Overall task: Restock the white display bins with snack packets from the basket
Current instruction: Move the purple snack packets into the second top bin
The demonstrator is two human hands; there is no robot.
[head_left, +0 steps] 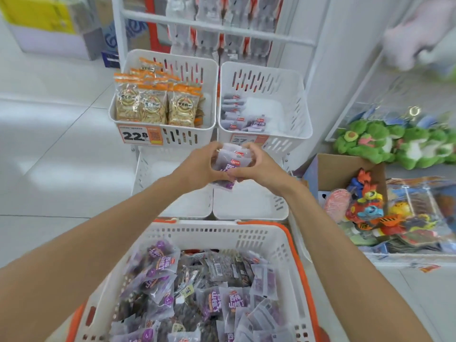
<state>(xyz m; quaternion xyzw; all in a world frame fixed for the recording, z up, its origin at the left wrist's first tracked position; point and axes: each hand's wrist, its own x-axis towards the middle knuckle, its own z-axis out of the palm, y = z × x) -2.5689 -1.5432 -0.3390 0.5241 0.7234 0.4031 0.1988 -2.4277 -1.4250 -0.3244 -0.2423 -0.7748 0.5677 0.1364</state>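
Purple snack packets [230, 162] sit gripped from either side by left hand [197, 166] and right hand [261, 169] — likely squared up to slot into the white bin [293, 99] just beyond them.

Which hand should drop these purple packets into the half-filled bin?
Probably the right hand: it grips the purple packets directly in front of the right bin, which already holds matching packets. The left hand, also gripping them, sits nearer the left bin of orange packets.
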